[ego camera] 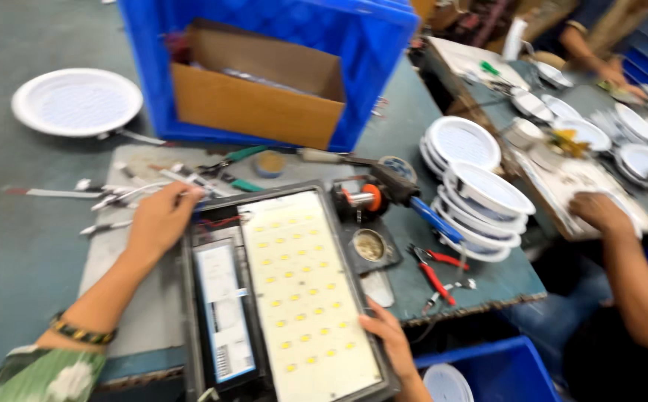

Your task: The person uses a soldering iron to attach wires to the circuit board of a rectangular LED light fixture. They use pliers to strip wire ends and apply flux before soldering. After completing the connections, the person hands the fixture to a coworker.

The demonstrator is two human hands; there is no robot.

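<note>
Far left of the lamp (190, 320), lay one lone white dish (77, 102) on the bench (11, 246). At the lamp's upper left corner, rested the left hand (162, 217), fingers curled toward loose wires (116, 195); could not tell whether clenched on any. Lay flat at the bench's near edge, that lamp: one dark frame, one driver box (223, 316), one pale LED board (305, 290) dotted with yellow chips, too blurred to count. Behind the lamp, stood one blue crate (361, 45) holding one carton (257, 108). At the lamp's lower right rim, gripped the right hand (387, 339). Judged as steadying the open lamp during wiring; called for a firm hold at both corners. Right of the lamp: one red cutter (435, 277), one stack of dishes (480, 197), a co-worker's hand (599, 212).
</note>
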